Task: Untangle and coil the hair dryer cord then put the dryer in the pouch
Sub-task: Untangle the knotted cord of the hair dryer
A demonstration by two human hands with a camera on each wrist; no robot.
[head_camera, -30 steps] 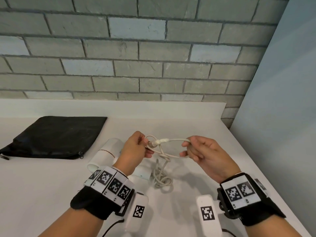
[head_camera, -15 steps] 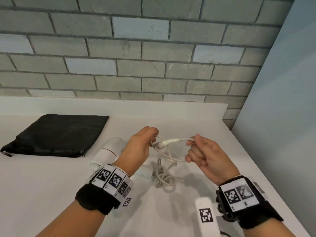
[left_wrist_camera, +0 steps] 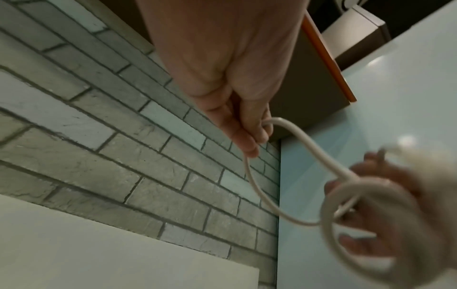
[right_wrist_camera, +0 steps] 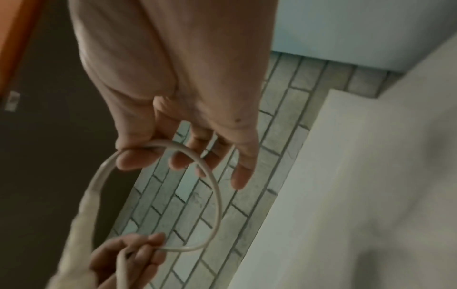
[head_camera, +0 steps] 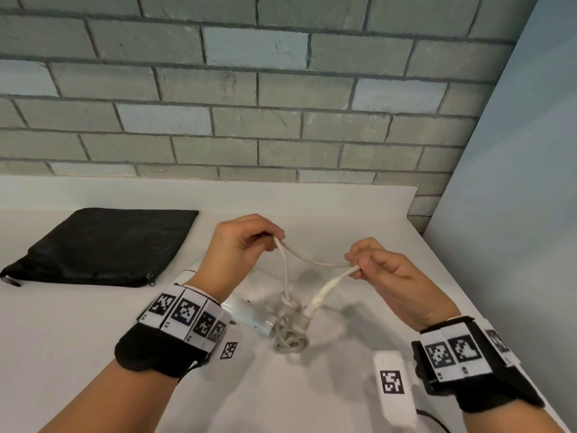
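Left hand [head_camera: 240, 245]: raised above the surface, fingers [left_wrist_camera: 243, 135] curled and pinching the white cord [head_camera: 315, 262] at the top of a bend.
Right hand [head_camera: 384, 270]: raised at about the same height, thumb and fingers [right_wrist_camera: 128, 158] closed on the cord just above its thicker ribbed sleeve.
Cord: one strand sags between the two hands; another drops from the left hand straight down to a knotted bundle [head_camera: 290, 339] lying on the surface.
Plug end [head_camera: 307, 314]: hangs from the right hand's grip, slanting down and left until it meets the bundle.
Hair dryer [head_camera: 249, 317]: white, lying on its side on the surface beneath the left wrist, handle end touching the cord bundle; the body is mostly hidden by the wrist.
Pouch [head_camera: 103, 245]: black, flat, zip along its near edge, lying on the surface well apart from the dryer, to the left.
Surface [head_camera: 62, 354]: white, against a grey brick wall [head_camera: 249, 120].
Wrist bands: black, with printed square markers on both wrists.
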